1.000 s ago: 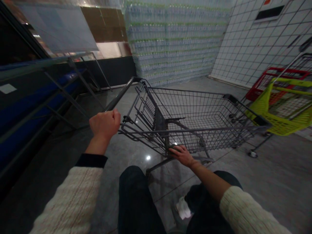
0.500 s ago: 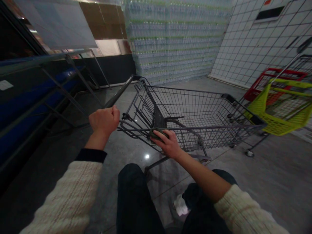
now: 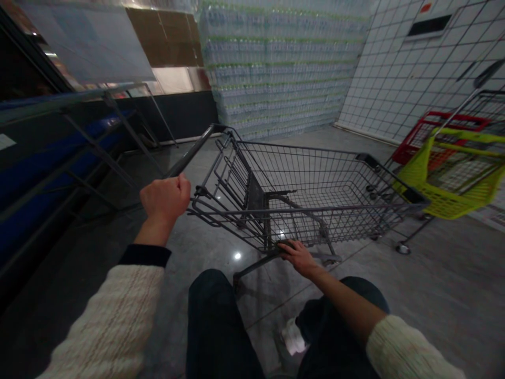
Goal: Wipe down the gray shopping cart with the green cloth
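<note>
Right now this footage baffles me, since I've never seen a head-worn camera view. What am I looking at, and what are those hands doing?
This view comes from a camera worn on a person's head, looking forward and down, so the arms reach in from the bottom of the picture. There is no machine, only two bare hands. The left hand is closed around the dark push handle of a wire shopping cart. The right hand has its fingers curled over the basket's lower edge. Underfoot is a shiny grey floor. Beyond stand a yellow-green cart, a red cart and a great stack of wrapped bottles.
</note>
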### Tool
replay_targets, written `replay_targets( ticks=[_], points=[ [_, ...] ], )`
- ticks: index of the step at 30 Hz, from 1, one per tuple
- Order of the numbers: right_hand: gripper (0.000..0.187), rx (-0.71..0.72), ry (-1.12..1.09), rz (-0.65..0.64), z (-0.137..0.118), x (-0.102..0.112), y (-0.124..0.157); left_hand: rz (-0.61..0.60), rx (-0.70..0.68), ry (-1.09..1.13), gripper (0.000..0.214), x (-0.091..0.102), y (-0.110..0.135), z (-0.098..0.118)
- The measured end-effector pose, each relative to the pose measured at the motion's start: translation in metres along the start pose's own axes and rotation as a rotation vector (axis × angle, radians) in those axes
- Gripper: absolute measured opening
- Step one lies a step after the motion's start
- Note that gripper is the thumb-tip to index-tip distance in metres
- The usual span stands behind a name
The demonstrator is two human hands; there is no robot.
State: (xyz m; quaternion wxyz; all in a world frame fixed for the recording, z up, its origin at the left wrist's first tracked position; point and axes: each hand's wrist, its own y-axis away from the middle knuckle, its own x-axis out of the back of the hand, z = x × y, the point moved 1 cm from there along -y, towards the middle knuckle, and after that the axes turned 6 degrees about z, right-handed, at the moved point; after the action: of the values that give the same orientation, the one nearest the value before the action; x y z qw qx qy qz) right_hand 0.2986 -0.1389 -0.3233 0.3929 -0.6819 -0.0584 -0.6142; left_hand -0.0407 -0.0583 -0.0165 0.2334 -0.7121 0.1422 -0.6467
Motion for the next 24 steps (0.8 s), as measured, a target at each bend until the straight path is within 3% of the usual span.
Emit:
replay_targets(
  ticks=[4,6,8,11,14,16,19,22,24],
  points=[
    [0.031,0.088,-0.025,0.301,-0.007,0.051,-0.046,0.016,0.006,-0.027,0.067,0.0,-0.002,0.0],
    [0.036,0.087,-0.019,0.373,-0.001,0.068,-0.071,0.01,-0.006,-0.041,0.067,-0.001,-0.003,0.0],
    [0.037,0.088,-0.002,0.384,0.009,0.07,-0.084,-0.003,-0.013,-0.044,0.067,-0.001,-0.004,0.0],
    [0.032,0.089,0.025,0.325,0.023,0.051,-0.07,-0.01,0.0,-0.044,0.066,-0.001,-0.005,-0.001],
    [0.022,0.079,0.034,0.231,0.028,0.029,-0.034,-0.006,-0.005,-0.042,0.067,-0.001,-0.007,0.0],
    [0.019,0.062,0.03,0.177,0.027,0.029,-0.015,-0.015,-0.014,-0.045,0.067,-0.001,-0.008,0.0],
    [0.02,0.045,0.019,0.217,0.025,0.053,-0.015,-0.024,0.004,-0.061,0.067,-0.002,-0.009,0.001],
    [0.026,0.015,0.035,0.346,0.031,0.086,-0.044,-0.02,0.024,-0.074,0.067,-0.002,-0.011,0.002],
    [0.03,0.005,0.058,0.391,0.039,0.096,-0.062,-0.022,0.026,-0.076,0.067,-0.003,-0.012,0.001]
  ],
)
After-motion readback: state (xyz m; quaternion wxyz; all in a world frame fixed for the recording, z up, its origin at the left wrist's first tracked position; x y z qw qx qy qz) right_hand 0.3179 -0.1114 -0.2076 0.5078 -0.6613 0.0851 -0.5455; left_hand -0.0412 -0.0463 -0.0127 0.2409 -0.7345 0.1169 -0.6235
